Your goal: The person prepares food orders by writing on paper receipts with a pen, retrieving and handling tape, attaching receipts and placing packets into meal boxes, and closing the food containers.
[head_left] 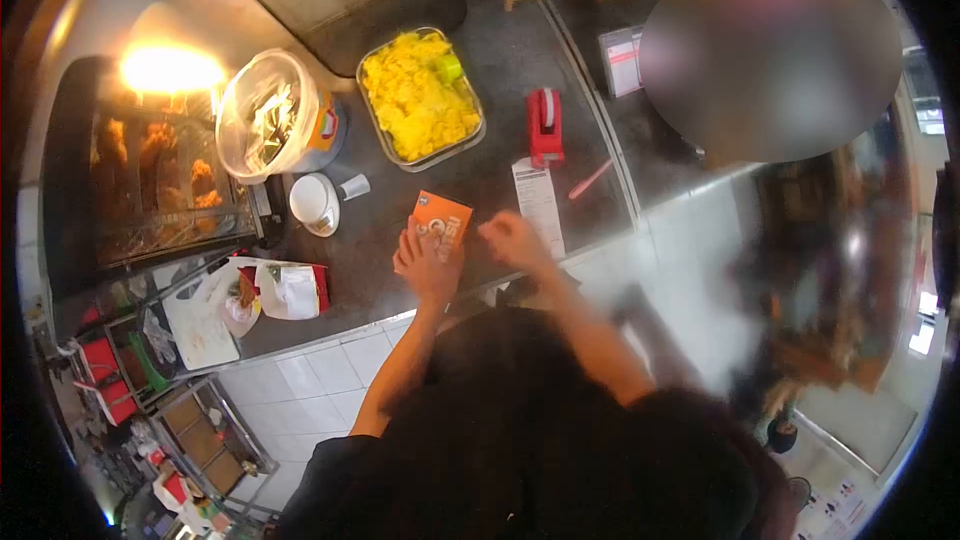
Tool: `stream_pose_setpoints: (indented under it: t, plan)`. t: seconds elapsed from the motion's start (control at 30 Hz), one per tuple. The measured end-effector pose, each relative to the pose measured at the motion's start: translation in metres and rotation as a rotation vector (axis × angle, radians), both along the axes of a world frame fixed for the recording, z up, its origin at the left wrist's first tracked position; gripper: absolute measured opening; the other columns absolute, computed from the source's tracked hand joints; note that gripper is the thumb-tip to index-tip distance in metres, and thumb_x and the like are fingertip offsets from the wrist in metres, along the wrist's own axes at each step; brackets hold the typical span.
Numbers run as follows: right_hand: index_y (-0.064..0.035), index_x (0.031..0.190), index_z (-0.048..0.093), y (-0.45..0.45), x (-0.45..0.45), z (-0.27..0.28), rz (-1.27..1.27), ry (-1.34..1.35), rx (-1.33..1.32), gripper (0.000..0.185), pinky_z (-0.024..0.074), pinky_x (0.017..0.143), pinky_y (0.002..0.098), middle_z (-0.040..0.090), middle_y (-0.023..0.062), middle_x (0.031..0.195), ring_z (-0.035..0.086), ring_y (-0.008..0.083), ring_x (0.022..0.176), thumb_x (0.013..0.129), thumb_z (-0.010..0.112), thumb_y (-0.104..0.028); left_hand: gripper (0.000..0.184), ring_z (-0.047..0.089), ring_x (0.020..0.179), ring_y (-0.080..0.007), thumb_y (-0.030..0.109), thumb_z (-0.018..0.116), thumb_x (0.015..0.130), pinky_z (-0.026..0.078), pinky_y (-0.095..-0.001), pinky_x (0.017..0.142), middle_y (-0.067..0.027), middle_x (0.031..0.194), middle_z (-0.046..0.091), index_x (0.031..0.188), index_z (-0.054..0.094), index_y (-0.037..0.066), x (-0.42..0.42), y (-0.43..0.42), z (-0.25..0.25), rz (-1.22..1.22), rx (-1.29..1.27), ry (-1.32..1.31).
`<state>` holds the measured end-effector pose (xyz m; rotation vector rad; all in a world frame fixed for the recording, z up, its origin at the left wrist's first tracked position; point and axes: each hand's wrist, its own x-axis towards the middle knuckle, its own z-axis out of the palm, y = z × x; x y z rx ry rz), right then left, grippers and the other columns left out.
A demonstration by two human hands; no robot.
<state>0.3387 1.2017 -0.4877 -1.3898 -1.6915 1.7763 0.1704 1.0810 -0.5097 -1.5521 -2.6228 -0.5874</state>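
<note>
My left hand (pixel 428 262) grips the lower part of an orange printed box (pixel 447 212) with white lettering, at the front of the dark counter. Just to its right, my right hand (pixel 515 242) is raised with its fingers curled together. It is slightly blurred, and anything between the fingertips is too small to make out. A printed paper slip (pixel 537 202) lies beside my right hand. Above the slip sits a red tape dispenser (pixel 546 128), and a pink pen-like stick (pixel 590 180) rests to the right.
Beyond the box stands a metal tray (pixel 432 162) of yellow food. Left of it are a clear tub (pixel 262 120), a white round container (pixel 314 204) and a lit food display case (pixel 160 175). Wrapped food in a red carton (pixel 300 290) is near the front edge. A blurred oval covers the upper right.
</note>
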Motion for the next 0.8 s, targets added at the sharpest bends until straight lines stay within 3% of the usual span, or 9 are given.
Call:
stream_pose_setpoints:
  t: [0.1, 0.2, 0.3, 0.33, 0.4, 0.53, 0.6, 0.7, 0.8]
  plan:
    - [-0.0045, 0.090, 0.068, -0.048, -0.065, 0.007, 0.011, -0.082, 0.220, 0.028, 0.0541, 0.070, 0.0421, 0.070, 0.0162, 0.077, 0.071, 0.0280, 0.073, 0.090, 0.068, -0.032, 0.052, 0.042, 0.135, -0.0369, 0.036, 0.072, 0.081, 0.031, -0.0564, 0.105, -0.0109, 0.156, 0.039, 0.125, 0.058, 0.012, -0.007, -0.013, -0.022, -0.024, -0.056, -0.001]
    - [-0.0064, 0.090, 0.072, -0.056, -0.080, 0.016, 0.132, -0.573, 0.240, 0.035, 0.0542, 0.078, 0.0511, 0.071, 0.0219, 0.093, 0.070, 0.0392, 0.090, 0.092, 0.063, -0.040, 0.043, 0.038, 0.139, -0.0353, 0.032, 0.062, 0.091, 0.033, -0.0551, 0.104, -0.0077, 0.161, 0.032, 0.131, 0.057, 0.019, -0.009, -0.010, -0.021, -0.012, -0.106, 0.009]
    - [-0.0053, 0.091, 0.073, -0.055, -0.079, 0.022, 0.121, -0.714, 0.185, 0.046, 0.0547, 0.079, 0.0506, 0.071, 0.0222, 0.094, 0.070, 0.0407, 0.090, 0.091, 0.061, -0.049, 0.043, 0.037, 0.140, -0.0367, 0.034, 0.058, 0.093, 0.034, -0.0538, 0.103, -0.0072, 0.161, 0.031, 0.134, 0.056, 0.021, -0.017, -0.012, -0.028, -0.072, -0.124, 0.037]
    - [-0.0022, 0.094, 0.073, -0.060, -0.073, -0.014, 0.131, -0.730, 0.266, 0.059, 0.0549, 0.081, 0.0503, 0.072, 0.0227, 0.097, 0.070, 0.0405, 0.092, 0.090, 0.059, -0.059, 0.057, 0.040, 0.137, -0.0386, 0.035, 0.072, 0.084, 0.036, -0.0529, 0.104, -0.0103, 0.160, 0.033, 0.136, 0.053, 0.021, -0.021, -0.008, -0.011, -0.080, -0.209, -0.115]
    - [0.0020, 0.105, 0.072, -0.053, -0.064, 0.010, 0.112, -0.581, 0.079, 0.074, 0.0546, 0.083, 0.0462, 0.072, 0.0229, 0.101, 0.070, 0.0370, 0.094, 0.084, 0.064, -0.068, 0.077, 0.043, 0.134, -0.0401, 0.028, 0.081, 0.073, 0.040, -0.0523, 0.103, -0.0158, 0.153, 0.037, 0.141, 0.046, 0.019, -0.041, -0.003, 0.010, -0.246, -0.142, -0.276]
    - [-0.0004, 0.106, 0.071, -0.066, -0.051, -0.073, -0.095, 0.178, -0.013, 0.056, 0.0533, 0.079, 0.0385, 0.073, 0.0137, 0.095, 0.068, 0.0211, 0.085, 0.083, 0.077, -0.051, 0.091, 0.049, 0.128, -0.0356, 0.008, 0.083, 0.067, 0.045, -0.0450, 0.103, -0.0179, 0.140, 0.043, 0.147, 0.037, 0.008, -0.059, 0.005, 0.028, -0.475, -0.091, -0.873]
    - [-0.0047, 0.102, 0.071, -0.070, -0.044, -0.085, -0.104, 0.069, -0.026, 0.044, 0.0528, 0.075, 0.0382, 0.073, 0.0129, 0.092, 0.068, 0.0205, 0.082, 0.084, 0.077, -0.044, 0.092, 0.046, 0.129, -0.0312, 0.003, 0.084, 0.066, 0.044, -0.0415, 0.105, -0.0169, 0.140, 0.042, 0.146, 0.037, 0.004, -0.052, 0.003, 0.044, -0.412, -0.070, -1.323]
    - [-0.0062, 0.090, 0.064, -0.068, 0.007, -0.035, 0.026, -0.062, 0.045, 0.037, 0.0511, 0.066, 0.0385, 0.068, 0.0110, 0.078, 0.066, 0.0207, 0.072, 0.086, 0.076, -0.041, 0.097, 0.041, 0.135, -0.0374, 0.007, 0.086, 0.062, 0.041, -0.0448, 0.109, -0.0202, 0.146, 0.038, 0.146, 0.037, 0.006, -0.078, -0.004, -0.033, -0.572, -0.112, -0.673]
    - [-0.0054, 0.085, 0.059, -0.090, 0.098, -0.104, -0.069, -0.160, 0.495, 0.037, 0.0504, 0.059, 0.0387, 0.063, 0.0093, 0.069, 0.065, 0.0209, 0.063, 0.090, 0.071, -0.040, 0.078, 0.042, 0.134, -0.0413, 0.016, 0.079, 0.068, 0.037, -0.0484, 0.112, -0.0221, 0.145, 0.040, 0.138, 0.046, 0.005, -0.059, -0.003, -0.037, -0.693, -0.076, -0.045]
